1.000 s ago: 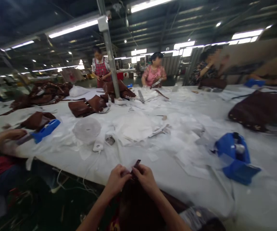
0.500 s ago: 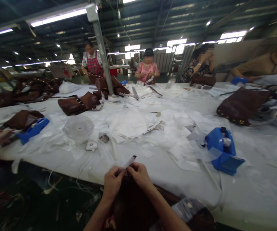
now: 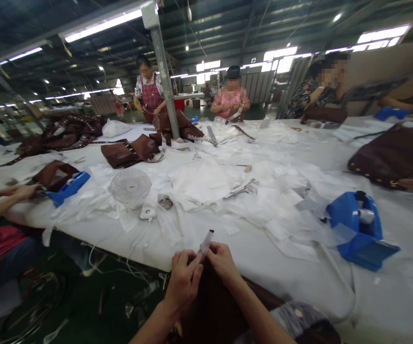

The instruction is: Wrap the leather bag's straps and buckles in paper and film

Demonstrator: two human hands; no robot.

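Note:
Close to the table's front edge, my left hand is closed round a narrow strip wrapped in whitish film. Its dark tip points up and away from me. My right hand pinches the same strip from the other side, fingertips close to the left ones. Below both hands a dark brown leather piece, seemingly a bag, hangs in my lap; its lower part is in shadow. Grey-white plastic wrapping lies beside my right forearm.
The white table bears a heap of thin white sheets, a small white fan with a cable, and a blue tape dispenser at right. Another blue dispenser is near a co-worker's hand. Brown bags lie around; several people work beyond.
The view has swung left, so the scene sits further right. My left hand has shifted up along the wrapped strip, its back now more visible; more of the strip stands out above the fingers.

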